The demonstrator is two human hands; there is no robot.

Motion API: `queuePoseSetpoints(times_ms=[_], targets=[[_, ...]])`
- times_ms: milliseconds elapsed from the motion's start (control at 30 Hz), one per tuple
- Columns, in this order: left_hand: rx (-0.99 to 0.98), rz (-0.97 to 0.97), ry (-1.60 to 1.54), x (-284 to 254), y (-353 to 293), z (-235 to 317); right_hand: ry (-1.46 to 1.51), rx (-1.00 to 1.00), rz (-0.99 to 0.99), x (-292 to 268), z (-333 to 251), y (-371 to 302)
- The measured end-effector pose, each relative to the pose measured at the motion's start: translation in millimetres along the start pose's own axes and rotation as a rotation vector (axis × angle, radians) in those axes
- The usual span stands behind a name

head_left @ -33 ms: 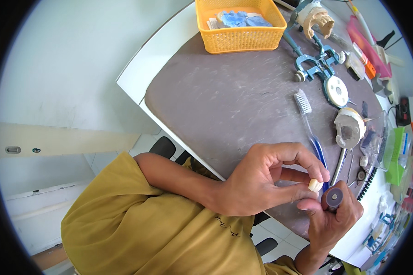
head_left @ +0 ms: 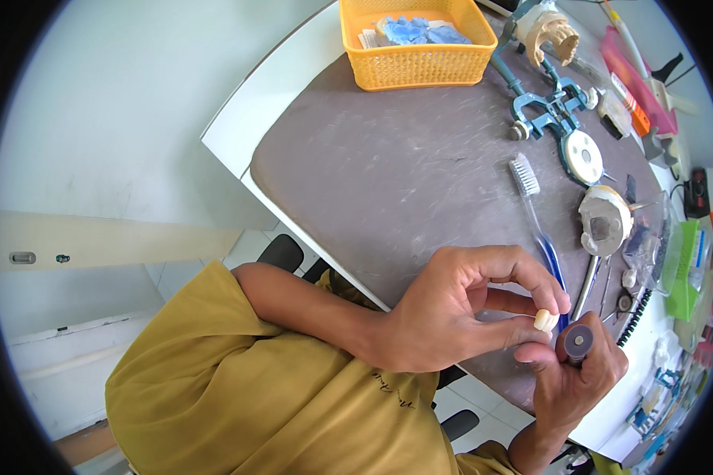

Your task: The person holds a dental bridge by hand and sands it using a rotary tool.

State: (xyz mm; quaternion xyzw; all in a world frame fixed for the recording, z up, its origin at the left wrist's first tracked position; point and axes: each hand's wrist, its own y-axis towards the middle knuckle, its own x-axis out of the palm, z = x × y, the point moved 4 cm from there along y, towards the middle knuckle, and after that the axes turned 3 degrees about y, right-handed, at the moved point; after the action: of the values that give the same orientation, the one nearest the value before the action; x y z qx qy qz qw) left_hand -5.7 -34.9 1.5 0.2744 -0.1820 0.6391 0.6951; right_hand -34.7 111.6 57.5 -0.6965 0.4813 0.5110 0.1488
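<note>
Between the thumb and fingertips of my left hand (head_left: pixel 459 317) is a small cream-coloured tooth piece (head_left: pixel 545 320), like a dental crown or bridge. My right hand (head_left: pixel 574 380), close beside it, wraps round a dark purple-grey cylindrical tool (head_left: pixel 579 342). Its round end, with a pale metal centre, faces up; the rest is hidden in the fist. Just beyond my left fingertips lies a toothbrush (head_left: pixel 537 210) with white bristles and a blue handle, partly covered by the hand. Past both hands, a plaster dental model (head_left: pixel 604 222) rests on the grey work mat (head_left: pixel 372 174).
A yellow basket (head_left: pixel 420 67) holding blue lumps stands at the far edge. At the far right are a blue metal articulator (head_left: pixel 550 111) and a toothed dental model (head_left: pixel 553 39). Along the right lie a green box (head_left: pixel 685 277), a spiral binding (head_left: pixel 635 321) and thin metal tools.
</note>
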Motion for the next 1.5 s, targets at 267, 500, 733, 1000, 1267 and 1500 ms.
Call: queuePoseSetpoints(times_ms=[267,500,733,1000,1267,1500], targets=[[0.022,-0.003,-0.005,-2.5,-2.3,-0.5,-0.016,-0.039,-0.007,3.9,-1.5,-0.7],[0.013,-0.007,-0.019,-1.6,-1.6,0.3,-0.040,-0.065,-0.021,5.6,-1.7,-0.7],[0.021,-0.025,0.005,-2.0,-0.8,1.4,-0.021,-0.069,-0.035,6.0,-2.3,0.4],[0.011,-0.024,0.016,-2.0,-0.7,0.7,-0.002,-0.084,-0.052,6.0,-2.1,1.3],[0.010,-0.016,0.021,-1.3,-0.4,1.3,-0.009,-0.084,-0.059,5.9,-3.2,1.7],[0.024,-0.020,0.050,-1.2,-0.4,2.4,-0.021,-0.061,-0.018,5.8,-0.3,0.4]])
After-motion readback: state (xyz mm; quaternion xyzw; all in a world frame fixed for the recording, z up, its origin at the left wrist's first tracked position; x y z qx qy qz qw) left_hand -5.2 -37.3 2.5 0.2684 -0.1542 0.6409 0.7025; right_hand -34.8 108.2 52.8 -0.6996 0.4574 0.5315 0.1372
